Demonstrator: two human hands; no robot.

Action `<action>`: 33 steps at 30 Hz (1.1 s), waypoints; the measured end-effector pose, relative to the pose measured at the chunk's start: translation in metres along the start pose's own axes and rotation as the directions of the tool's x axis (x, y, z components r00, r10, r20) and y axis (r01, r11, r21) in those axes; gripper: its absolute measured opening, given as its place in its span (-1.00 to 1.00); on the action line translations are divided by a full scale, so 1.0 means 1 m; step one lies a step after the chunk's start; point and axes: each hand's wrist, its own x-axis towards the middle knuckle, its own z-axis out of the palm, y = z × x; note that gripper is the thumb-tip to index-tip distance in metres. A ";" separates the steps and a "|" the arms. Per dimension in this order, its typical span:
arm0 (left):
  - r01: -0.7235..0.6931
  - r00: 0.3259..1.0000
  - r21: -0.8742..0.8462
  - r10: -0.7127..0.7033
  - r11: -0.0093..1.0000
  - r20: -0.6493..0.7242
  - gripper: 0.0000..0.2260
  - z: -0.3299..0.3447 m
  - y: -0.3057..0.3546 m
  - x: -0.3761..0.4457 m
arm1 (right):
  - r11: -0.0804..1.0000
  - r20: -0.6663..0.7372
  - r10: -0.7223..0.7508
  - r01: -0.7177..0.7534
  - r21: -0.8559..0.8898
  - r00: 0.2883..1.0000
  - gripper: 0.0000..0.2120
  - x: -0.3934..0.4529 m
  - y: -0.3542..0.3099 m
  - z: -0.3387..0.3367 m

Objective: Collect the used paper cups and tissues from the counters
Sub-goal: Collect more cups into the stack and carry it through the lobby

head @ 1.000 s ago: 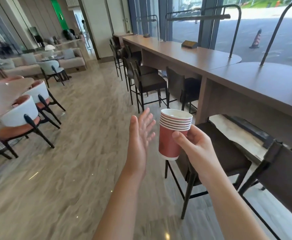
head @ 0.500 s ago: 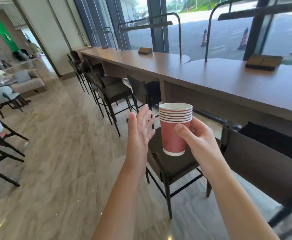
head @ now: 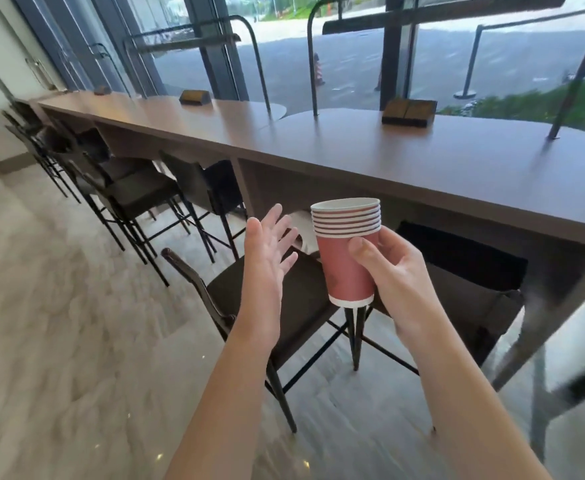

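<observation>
Before the counter (head: 422, 161), right hand (head: 393, 278) grips stacked cups (head: 348, 251) (upright).

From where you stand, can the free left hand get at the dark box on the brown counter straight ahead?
Probably yes: the left hand is open, and nothing stands between it and the dark box.

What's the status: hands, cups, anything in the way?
Right hand grips the stack of red paper cups, upright. Left hand open beside it, holding nothing. Bar stool stands between the person and the counter.
</observation>
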 end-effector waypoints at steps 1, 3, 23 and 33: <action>-0.001 1.000 -0.015 0.001 1.000 -0.025 -0.24 -0.006 0.002 0.003 | 1.000 0.018 0.008 -0.008 0.002 1.000 -0.83 0.004 0.001 0.007; -0.006 0.997 -0.026 0.004 1.000 -0.078 -0.25 -0.023 0.003 0.008 | 1.000 0.061 0.026 -0.027 0.005 0.998 -0.85 0.012 0.004 0.025; -0.186 0.859 -0.016 0.154 0.982 -0.488 -0.31 -0.390 0.049 0.075 | 0.993 0.459 0.092 -0.115 0.023 0.884 -0.89 0.125 0.085 0.404; -0.198 0.923 -0.004 0.185 0.980 -0.336 -0.36 -0.459 0.065 0.151 | 0.997 0.344 0.040 -0.059 0.044 0.938 -0.80 0.184 0.107 0.474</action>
